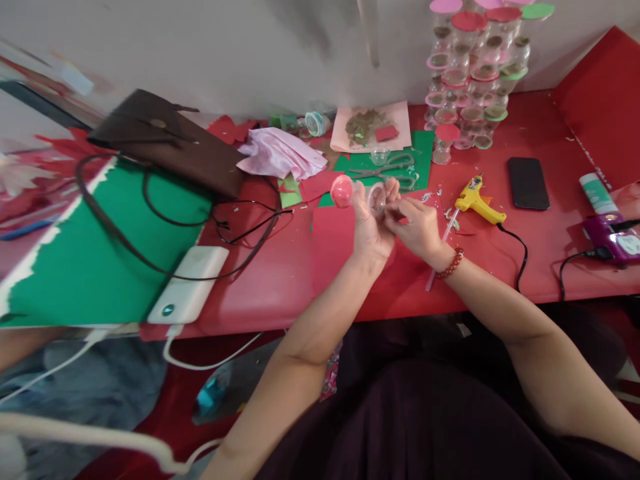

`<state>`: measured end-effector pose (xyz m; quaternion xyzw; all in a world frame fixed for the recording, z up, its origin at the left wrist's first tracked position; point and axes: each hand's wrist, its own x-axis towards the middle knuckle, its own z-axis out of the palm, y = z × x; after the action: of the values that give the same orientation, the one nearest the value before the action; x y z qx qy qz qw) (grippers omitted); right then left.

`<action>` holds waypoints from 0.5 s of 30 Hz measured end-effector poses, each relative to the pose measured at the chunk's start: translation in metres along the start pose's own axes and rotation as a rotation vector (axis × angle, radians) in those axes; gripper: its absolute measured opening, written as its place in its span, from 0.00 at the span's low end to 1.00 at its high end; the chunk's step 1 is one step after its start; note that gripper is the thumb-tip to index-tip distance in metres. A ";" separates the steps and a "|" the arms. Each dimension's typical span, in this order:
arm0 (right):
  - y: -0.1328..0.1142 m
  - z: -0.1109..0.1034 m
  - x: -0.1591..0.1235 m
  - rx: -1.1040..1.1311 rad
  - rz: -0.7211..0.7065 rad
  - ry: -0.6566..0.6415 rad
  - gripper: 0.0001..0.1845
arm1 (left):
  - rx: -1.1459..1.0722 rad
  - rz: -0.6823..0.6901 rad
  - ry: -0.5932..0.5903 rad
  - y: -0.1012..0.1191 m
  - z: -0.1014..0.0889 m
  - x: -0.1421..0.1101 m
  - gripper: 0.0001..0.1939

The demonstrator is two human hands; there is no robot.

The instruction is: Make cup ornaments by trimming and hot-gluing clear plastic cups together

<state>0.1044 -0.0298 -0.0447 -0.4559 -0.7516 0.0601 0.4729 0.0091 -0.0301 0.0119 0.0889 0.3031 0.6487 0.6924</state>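
Observation:
My left hand (373, 230) is closed around a small clear plastic cup (377, 199), holding it above the table with its round rim facing right. A second small clear cup with a red round end (343, 191) sticks out to the left of my thumb; my fingers hide how the two cups meet. My right hand (416, 225), with a beaded bracelet at the wrist, has its fingers pinched together at the right side of the clear cup's rim. Whether a small piece is between those fingertips is hidden. Red paper (333, 250) lies under my hands.
Scissors (387, 170) rest on green paper (424, 150). A yellow glue gun (477, 201), a phone (529, 183) and a purple power socket (613, 237) are at right. Stacked cup hourglasses (467, 73) stand behind. Left are a brown bag (170, 140), cords and a white power bank (190, 285).

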 end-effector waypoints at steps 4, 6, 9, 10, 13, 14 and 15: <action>0.000 -0.003 0.003 0.107 0.091 0.028 0.08 | 0.018 -0.013 -0.018 0.001 -0.004 0.001 0.20; 0.002 -0.007 0.007 0.128 0.170 0.085 0.07 | 0.028 -0.014 -0.016 0.002 -0.005 0.002 0.19; 0.007 -0.013 0.013 0.175 0.293 0.172 0.06 | 0.012 -0.005 -0.022 0.006 -0.007 0.003 0.21; 0.008 -0.016 0.015 0.193 0.318 0.170 0.07 | 0.003 -0.004 -0.023 0.007 -0.008 0.003 0.21; 0.007 -0.021 0.017 0.159 0.341 0.091 0.14 | 0.000 -0.018 -0.013 0.009 -0.009 0.005 0.22; 0.006 -0.022 0.016 0.129 0.327 0.071 0.16 | 0.005 -0.026 -0.009 0.009 -0.010 0.006 0.22; 0.005 -0.023 0.016 0.107 0.300 0.058 0.15 | 0.010 -0.033 -0.007 0.009 -0.010 0.007 0.23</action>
<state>0.1224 -0.0230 -0.0243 -0.5388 -0.6568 0.1572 0.5036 -0.0041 -0.0251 0.0069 0.0894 0.3054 0.6353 0.7037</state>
